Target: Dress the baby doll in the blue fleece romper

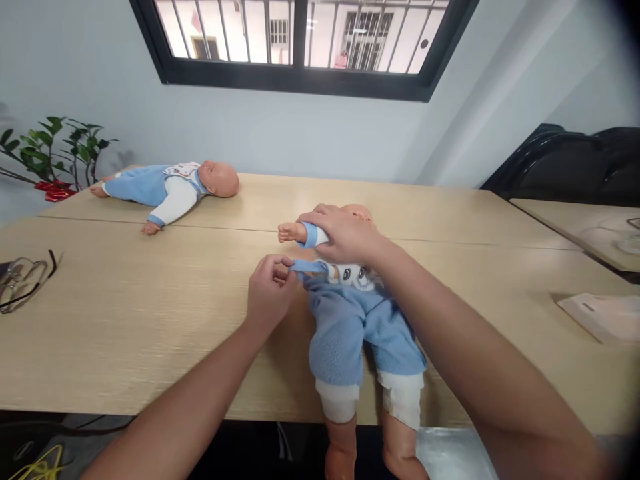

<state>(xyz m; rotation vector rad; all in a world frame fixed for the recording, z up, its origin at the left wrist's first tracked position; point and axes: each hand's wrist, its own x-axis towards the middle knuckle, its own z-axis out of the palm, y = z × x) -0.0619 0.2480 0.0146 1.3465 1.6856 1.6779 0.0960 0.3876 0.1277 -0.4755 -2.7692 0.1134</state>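
A baby doll [340, 327] in blue fleece overalls with a white animal-face bib lies on its back on the table [165, 320], its bare lower legs hanging past the front edge. Between its thumb and fingers, my left hand [273, 290] pinches a blue strap [307, 266] of the overalls and draws it out to the left. My right hand [345, 233] lies across the upper chest, fingers wrapped over the doll's arm [293, 232] in a white sleeve with a blue cuff. That hand hides most of the doll's head and shoulder.
A second, similarly dressed doll [170, 188] lies at the back left. Eyeglasses [25, 287] rest at the left edge, near a potted plant [65, 153]. A pale flat object [605, 317] is at the right, with black chairs [565, 163] beyond. A barred window [300, 47] is ahead.
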